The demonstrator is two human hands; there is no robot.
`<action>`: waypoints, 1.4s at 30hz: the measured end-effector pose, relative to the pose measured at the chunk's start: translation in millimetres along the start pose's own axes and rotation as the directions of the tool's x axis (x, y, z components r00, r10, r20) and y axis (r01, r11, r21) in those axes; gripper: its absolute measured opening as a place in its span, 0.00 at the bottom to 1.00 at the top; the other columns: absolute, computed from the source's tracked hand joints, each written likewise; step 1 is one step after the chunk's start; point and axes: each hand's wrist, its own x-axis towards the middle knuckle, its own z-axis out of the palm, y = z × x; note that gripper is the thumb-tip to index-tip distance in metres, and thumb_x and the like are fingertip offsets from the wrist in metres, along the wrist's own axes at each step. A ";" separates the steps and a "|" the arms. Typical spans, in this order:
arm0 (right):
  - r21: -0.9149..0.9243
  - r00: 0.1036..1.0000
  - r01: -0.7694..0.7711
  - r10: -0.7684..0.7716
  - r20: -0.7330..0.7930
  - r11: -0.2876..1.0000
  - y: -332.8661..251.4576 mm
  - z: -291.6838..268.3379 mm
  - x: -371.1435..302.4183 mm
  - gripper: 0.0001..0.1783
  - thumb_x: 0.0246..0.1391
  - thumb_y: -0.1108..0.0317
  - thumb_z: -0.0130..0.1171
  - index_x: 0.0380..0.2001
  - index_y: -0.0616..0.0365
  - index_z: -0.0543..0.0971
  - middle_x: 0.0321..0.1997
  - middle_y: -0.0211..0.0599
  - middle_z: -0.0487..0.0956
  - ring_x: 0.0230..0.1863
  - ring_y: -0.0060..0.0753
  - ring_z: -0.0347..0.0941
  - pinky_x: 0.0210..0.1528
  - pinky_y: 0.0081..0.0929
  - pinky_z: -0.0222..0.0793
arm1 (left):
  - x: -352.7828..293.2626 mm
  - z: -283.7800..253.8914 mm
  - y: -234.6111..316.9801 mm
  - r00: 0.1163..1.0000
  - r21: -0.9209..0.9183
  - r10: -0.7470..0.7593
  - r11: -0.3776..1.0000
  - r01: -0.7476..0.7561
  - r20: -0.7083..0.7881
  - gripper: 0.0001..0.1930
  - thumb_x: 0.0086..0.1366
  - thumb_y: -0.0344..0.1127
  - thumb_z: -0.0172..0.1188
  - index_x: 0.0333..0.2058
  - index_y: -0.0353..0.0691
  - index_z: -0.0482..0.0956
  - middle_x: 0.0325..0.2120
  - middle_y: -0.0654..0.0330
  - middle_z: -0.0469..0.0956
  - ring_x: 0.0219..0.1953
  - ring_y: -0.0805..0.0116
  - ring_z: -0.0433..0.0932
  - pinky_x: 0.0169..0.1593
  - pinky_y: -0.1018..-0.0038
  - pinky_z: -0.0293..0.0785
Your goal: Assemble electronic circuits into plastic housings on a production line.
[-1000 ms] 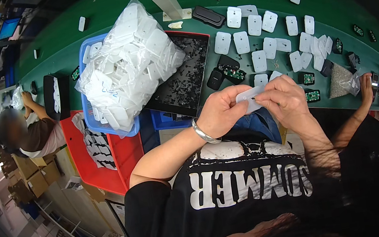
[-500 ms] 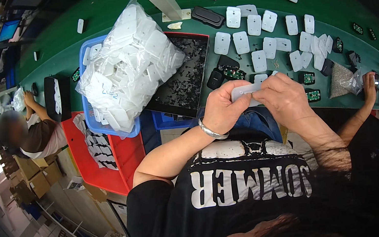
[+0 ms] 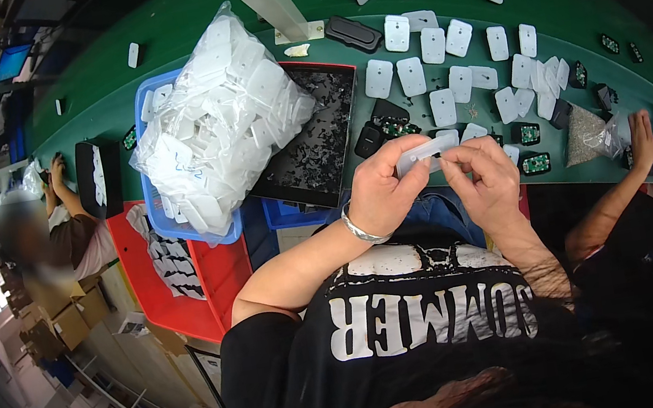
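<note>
both hands up over the near edge of the green worktable, close to the chest. left hand curled round one end of a small white plastic casing, thumb and fingers pinching it. right hand pinching the other end, fingertips bent in tight against it. casing held level between the two, in the air just above the table edge, touching nothing else. silver bracelet on the left wrist. beyond the hands, rows of white plastic plates laid flat on the green, small green circuit boards just beside them. to the left, a black tray of small dark parts, and a clear bag of white plastic pieces heaped in a blue bin. red crate below the bin, off the table. clear bag of grey bits to the right, and another person's hand resting near it. a further person seated far left.
</note>
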 end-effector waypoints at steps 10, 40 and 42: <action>0.083 1.000 -0.004 0.003 0.012 0.997 13.8 0.2 -4.1 0.08 0.37 0.75 0.62 0.25 0.59 0.75 0.26 0.36 0.72 0.27 0.32 0.70 0.27 0.25 0.66 | 2.2 3.2 -6.9 0.990 -0.133 -0.142 0.981 0.143 0.024 0.10 0.53 0.26 0.55 0.37 0.36 0.74 0.26 0.67 0.74 0.27 0.84 0.68 0.31 0.84 0.68; 0.654 0.787 -0.580 0.540 0.297 0.486 51.3 8.1 -28.3 0.12 0.49 0.72 0.57 0.39 0.63 0.73 0.28 0.27 0.74 0.26 0.13 0.67 0.28 0.12 0.66 | 26.2 20.5 -27.4 0.954 0.022 -0.224 0.974 0.224 0.199 0.10 0.53 0.26 0.56 0.37 0.36 0.74 0.26 0.66 0.75 0.25 0.82 0.71 0.29 0.84 0.70; 0.677 0.815 -0.562 0.459 0.355 0.474 58.7 8.8 -29.0 0.12 0.53 0.72 0.52 0.41 0.63 0.72 0.32 0.28 0.74 0.30 0.14 0.68 0.31 0.14 0.69 | 30.1 23.8 -31.9 0.941 -0.060 -0.271 0.956 0.288 0.205 0.10 0.53 0.26 0.56 0.37 0.35 0.74 0.26 0.65 0.76 0.25 0.80 0.73 0.29 0.83 0.71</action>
